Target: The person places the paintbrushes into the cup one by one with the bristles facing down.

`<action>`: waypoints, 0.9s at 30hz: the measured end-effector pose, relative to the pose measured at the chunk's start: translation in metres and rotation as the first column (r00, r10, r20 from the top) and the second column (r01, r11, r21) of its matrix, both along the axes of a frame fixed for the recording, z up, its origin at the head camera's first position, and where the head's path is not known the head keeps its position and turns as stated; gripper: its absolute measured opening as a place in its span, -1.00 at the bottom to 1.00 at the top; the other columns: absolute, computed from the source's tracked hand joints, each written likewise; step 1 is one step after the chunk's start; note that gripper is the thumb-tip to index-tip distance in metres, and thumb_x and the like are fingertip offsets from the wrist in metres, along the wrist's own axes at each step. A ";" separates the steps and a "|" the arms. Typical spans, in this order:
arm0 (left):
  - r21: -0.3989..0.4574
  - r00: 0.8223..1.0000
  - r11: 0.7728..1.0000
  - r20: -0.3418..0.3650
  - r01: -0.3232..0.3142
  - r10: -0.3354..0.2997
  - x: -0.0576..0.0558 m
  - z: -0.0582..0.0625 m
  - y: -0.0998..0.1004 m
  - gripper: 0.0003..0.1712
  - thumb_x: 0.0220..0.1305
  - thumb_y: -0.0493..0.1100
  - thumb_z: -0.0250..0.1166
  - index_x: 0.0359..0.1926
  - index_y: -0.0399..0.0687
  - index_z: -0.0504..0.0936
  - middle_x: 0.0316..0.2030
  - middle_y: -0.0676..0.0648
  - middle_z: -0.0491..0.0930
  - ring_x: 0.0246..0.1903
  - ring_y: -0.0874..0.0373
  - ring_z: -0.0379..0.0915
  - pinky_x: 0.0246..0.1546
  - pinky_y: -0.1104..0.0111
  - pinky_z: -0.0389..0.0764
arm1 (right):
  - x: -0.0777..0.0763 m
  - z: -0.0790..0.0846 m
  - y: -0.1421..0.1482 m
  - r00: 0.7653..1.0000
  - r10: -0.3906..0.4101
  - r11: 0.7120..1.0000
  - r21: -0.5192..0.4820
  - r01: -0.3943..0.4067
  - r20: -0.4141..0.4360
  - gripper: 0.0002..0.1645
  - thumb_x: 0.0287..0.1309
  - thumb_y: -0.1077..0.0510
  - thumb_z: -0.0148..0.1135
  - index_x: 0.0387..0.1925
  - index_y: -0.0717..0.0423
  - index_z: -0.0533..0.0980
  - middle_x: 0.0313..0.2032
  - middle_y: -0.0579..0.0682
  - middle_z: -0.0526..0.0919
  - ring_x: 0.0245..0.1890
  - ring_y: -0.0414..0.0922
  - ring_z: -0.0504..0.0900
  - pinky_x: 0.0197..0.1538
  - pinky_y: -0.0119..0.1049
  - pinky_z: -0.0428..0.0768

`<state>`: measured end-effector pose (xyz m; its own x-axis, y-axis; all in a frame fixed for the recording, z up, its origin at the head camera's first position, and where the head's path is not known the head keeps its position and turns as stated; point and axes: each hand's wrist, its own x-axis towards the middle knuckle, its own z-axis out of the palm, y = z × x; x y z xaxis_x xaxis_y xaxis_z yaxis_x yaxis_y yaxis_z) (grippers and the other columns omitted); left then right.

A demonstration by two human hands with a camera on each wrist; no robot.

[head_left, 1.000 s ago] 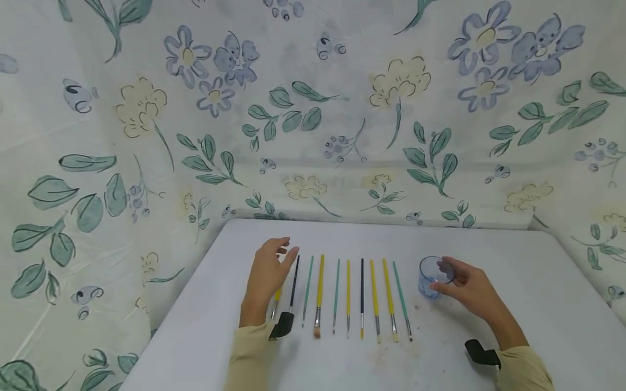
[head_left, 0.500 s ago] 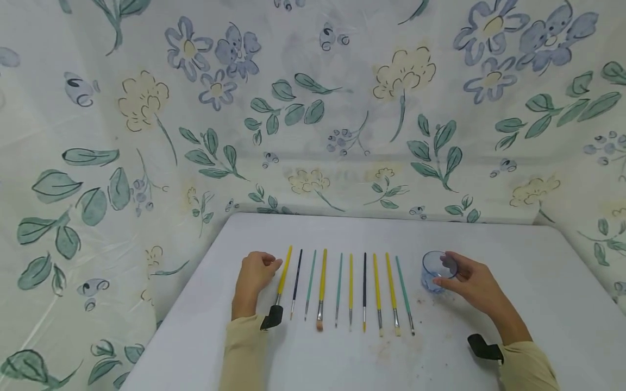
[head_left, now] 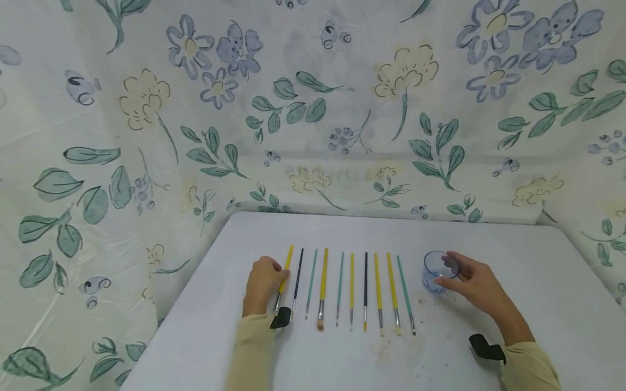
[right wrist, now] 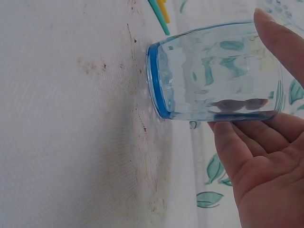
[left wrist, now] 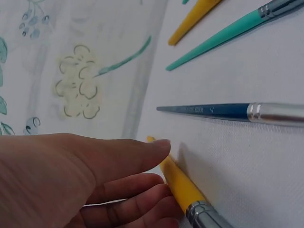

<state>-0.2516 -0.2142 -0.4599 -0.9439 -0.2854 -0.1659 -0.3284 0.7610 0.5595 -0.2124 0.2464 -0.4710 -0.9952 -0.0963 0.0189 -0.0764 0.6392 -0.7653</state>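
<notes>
1. Head view: left of the glass tumbler (head_left: 432, 276), the left hand (head_left: 264, 279) pinches the leftmost yellow paintbrush (left wrist: 183, 186), thumb against fingers.
2. Its long axis points away from the person, ferrule (left wrist: 204, 216) nearer; 9 other paintbrushes (head_left: 324, 274) lie between it and the tumbler.
3. Right hand (head_left: 474, 282), farther from that brush, grips the upright tumbler's right side, thumb opposite fingers.

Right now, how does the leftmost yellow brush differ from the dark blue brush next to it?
Colour: the yellow brush has a bright handle, while that of the dark blue brush is navy.
Thickness: the yellow brush is thicker; the dark blue brush is slimmer.
Contact: the left hand is at the yellow brush; no hand holds the dark blue brush.
Shared: both have silver-coloured metal next to the handle.
</notes>
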 end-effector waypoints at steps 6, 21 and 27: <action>-0.021 0.999 1.000 -0.029 0.020 -0.020 0.001 0.001 0.005 -0.72 0.26 -0.19 0.41 -0.12 -0.34 0.68 -0.23 -0.25 0.73 -0.37 0.03 0.61 -0.34 0.27 0.64 | 0.000 0.002 0.001 1.000 0.003 1.000 0.001 -0.003 -0.005 0.09 0.24 -0.18 0.43 0.53 0.35 0.18 0.41 0.37 0.43 0.44 0.33 0.40 0.33 0.00 0.40; -0.076 1.000 0.997 -0.010 -0.020 0.019 0.003 0.005 0.008 -0.73 0.25 -0.12 0.38 -0.28 -0.31 0.66 -0.37 -0.18 0.66 -0.45 0.03 0.56 -0.47 0.34 0.52 | -0.001 0.000 0.001 1.000 0.005 1.000 -0.012 -0.005 0.004 0.10 0.23 -0.18 0.44 0.52 0.35 0.18 0.41 0.38 0.43 0.43 0.33 0.41 0.32 -0.01 0.41; 0.004 0.998 0.999 -0.043 -0.041 0.041 0.007 0.017 0.003 -0.71 0.28 -0.10 0.38 -0.23 -0.31 0.70 -0.30 -0.20 0.69 -0.40 0.05 0.57 -0.40 0.35 0.53 | -0.001 -0.001 0.001 1.000 0.000 1.000 -0.005 0.000 0.004 0.09 0.23 -0.18 0.44 0.52 0.35 0.19 0.40 0.38 0.44 0.43 0.33 0.41 0.32 0.00 0.41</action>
